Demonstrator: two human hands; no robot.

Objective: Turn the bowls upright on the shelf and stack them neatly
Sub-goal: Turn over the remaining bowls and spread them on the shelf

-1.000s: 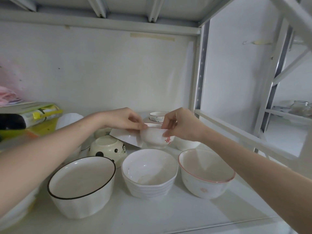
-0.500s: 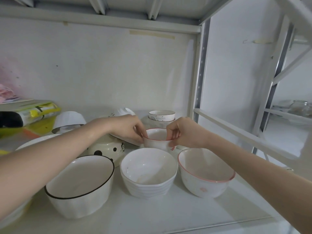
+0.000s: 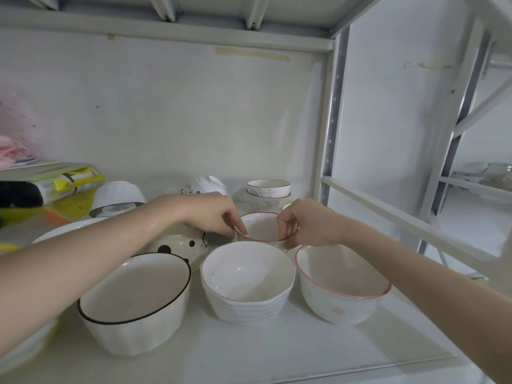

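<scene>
Left hand: your left hand [image 3: 212, 214] pinches the left side of the rim of the small red-rimmed bowl [image 3: 261, 227], thumb and fingertips curled onto the edge.
Right hand: your right hand [image 3: 307, 221] pinches the opposite, right side of the same rim, fingers curled over the edge.
Small red-rimmed bowl: it sits upright in the middle of the shelf [image 3: 249, 353], mouth facing up, just behind the ribbed white bowl [image 3: 246, 284] and between your two hands.
Change: a second ago you held this bowl tipped, its outer wall and red mark facing you; half a second ago it was already mouth-up between your fingers. It now sits a little lower, and both hands keep their pinch on the rim.
Front row: the black-rimmed bowl [image 3: 133, 300] at left, the ribbed white bowl in the centre and the pink-rimmed bowl [image 3: 342, 284] at right all stand upright, mouths up, close beside each other.
Still inverted: the panda bowl [image 3: 180, 243] lies mouth-down under your left forearm; a white bowl [image 3: 119, 196] behind it at left is also upside down.
Back: a small stack of bowls [image 3: 268, 191] stands upright near the rear post.
Left edge: yellow packaging [image 3: 63, 180] lies on a pile beside the bowls.
</scene>
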